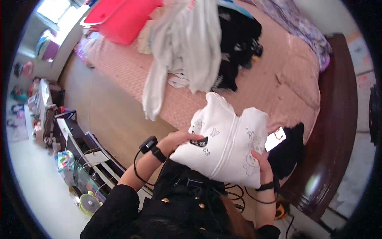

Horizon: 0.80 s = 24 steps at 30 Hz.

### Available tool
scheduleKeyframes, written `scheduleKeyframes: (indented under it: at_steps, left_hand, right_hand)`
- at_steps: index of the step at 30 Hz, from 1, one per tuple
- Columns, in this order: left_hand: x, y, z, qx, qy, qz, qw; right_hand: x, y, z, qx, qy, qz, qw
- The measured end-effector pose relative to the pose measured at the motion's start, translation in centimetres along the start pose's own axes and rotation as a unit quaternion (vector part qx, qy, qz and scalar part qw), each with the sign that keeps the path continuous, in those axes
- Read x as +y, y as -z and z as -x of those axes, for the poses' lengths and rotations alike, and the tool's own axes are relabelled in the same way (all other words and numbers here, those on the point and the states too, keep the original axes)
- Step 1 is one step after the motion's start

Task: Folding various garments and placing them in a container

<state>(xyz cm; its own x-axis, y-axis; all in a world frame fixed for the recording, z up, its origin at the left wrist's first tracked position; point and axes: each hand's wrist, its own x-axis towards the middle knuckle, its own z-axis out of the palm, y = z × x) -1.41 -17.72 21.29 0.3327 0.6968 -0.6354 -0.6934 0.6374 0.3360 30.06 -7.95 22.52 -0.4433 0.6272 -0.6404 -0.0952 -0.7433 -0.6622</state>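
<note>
A white zip-up jacket (pixel 223 147) with small black line drawings and a dark patch is held up in front of my body, folded into a compact bundle. Its zipper runs slantwise down the middle. My left hand (pixel 185 142) grips the left side, thumb on top of the cloth near the dark patch. On the right edge, my right hand (pixel 262 164) clasps the fabric with its thumb in front. The fingers under the jacket are hidden. Just right of it, a phone with a lit screen (pixel 275 139) rests by a black garment (pixel 288 153).
A pink quilted bed (pixel 296 85) stands ahead. Across it lie a pale grey long-sleeved garment (pixel 187 44), a pile of black clothes (pixel 238 36) and a red-pink bin (pixel 119 20). A dark wooden bed end (pixel 334 131) borders the right. Cables hang from straps on both wrists.
</note>
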Motion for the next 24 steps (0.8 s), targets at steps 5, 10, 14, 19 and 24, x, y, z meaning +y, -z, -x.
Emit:
scheduleKeyframes:
  at_steps: [5,10,14,19,24]
  left_hand:
    - [2.1,2.9,9.3,0.007,-0.106,-0.023,0.994]
    - [4.6,9.8,21.0,0.055,-0.186,0.009,0.981]
    - [5.6,16.1,30.1,0.090,-0.234,0.074,0.965]
    - [8.9,21.8,39.8,0.136,-0.276,0.111,0.945]
    - [13.5,26.0,44.9,0.158,-0.306,0.106,0.933]
  right_hand:
    - [-0.7,-9.2,0.8,-0.080,-0.022,-0.014,0.996]
    - [0.3,-22.8,0.3,-0.124,-0.138,-0.014,0.983]
    - [3.1,-34.7,-0.6,-0.181,-0.140,0.073,0.971]
    - [5.0,-48.1,-1.3,-0.235,-0.145,0.105,0.955]
    - [5.1,-57.8,-3.3,-0.269,-0.108,0.147,0.946]
